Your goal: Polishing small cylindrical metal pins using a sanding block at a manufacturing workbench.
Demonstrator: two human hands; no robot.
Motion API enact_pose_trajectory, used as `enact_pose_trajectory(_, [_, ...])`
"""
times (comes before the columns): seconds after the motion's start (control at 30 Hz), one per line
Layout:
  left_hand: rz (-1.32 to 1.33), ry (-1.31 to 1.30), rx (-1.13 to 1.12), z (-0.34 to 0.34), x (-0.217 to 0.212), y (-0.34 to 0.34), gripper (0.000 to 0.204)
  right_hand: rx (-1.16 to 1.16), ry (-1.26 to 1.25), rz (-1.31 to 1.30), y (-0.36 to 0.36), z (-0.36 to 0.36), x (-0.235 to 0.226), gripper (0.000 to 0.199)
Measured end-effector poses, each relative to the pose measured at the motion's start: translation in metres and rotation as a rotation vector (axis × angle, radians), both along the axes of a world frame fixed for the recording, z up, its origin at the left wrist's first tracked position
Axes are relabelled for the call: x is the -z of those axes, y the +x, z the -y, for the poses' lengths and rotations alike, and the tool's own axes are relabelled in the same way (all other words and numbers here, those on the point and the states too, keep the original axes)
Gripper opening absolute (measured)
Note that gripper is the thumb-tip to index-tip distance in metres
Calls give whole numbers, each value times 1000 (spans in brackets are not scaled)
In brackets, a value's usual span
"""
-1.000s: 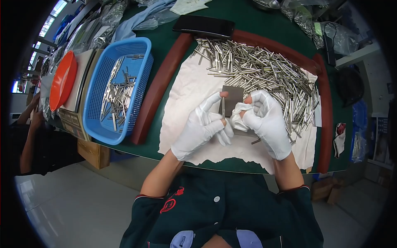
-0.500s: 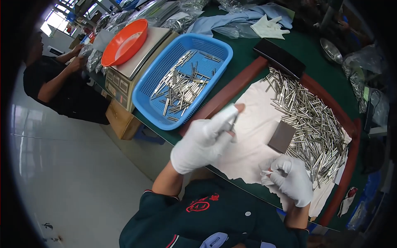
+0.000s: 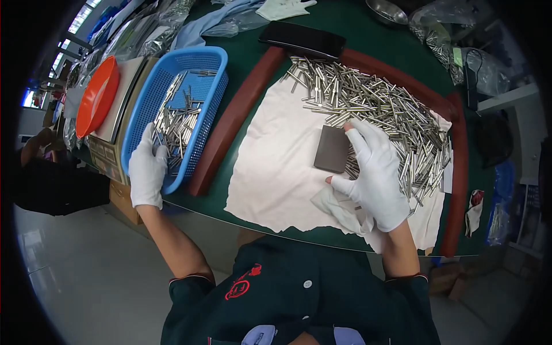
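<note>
Both my hands wear white gloves. My left hand (image 3: 147,169) reaches over the near rim of a blue plastic basket (image 3: 208,87) that holds several short metal rods (image 3: 175,118); its fingers rest among them and whether it holds one is hidden. My right hand (image 3: 375,172) lies spread on a white cloth (image 3: 275,167), fingers on a heap of metal rods (image 3: 379,109), beside a dark grey rectangular block (image 3: 333,149). A crumpled white rag (image 3: 339,208) lies under its thumb.
A dark red padded border (image 3: 233,118) frames the cloth on the green table (image 3: 247,49). A black phone (image 3: 302,40) lies at the back. An orange bowl (image 3: 96,96) sits on a box left of the basket. Another person (image 3: 40,172) sits at far left.
My left hand, which held a rod by the block, swung left and now rests in the blue basket. My right hand moved from the rag onto the rod heap.
</note>
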State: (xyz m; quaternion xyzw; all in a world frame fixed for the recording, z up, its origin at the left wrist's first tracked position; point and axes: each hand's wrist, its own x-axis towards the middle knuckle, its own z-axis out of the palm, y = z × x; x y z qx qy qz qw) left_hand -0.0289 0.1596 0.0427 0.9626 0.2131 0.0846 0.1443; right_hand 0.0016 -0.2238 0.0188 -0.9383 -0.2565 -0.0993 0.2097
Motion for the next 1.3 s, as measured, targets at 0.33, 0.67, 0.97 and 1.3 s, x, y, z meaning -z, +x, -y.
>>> enact_pose_trajectory(0.33, [551, -109, 203, 84, -17, 4, 37, 62, 346, -165, 7, 2, -1, 84])
enact_pose_trajectory(0.67, [95, -80, 724, 178, 12, 68, 19, 387, 1433, -270, 14, 28, 4, 84])
enact_pose_trajectory(0.97, [152, 127, 922, 211, 58, 110, 12, 399, 1374, -344, 9, 20, -6, 82])
enact_pose_trajectory(1.3, [171, -431, 868, 198, 29, 93, 6, 354, 1389, -428, 7, 17, -11, 86])
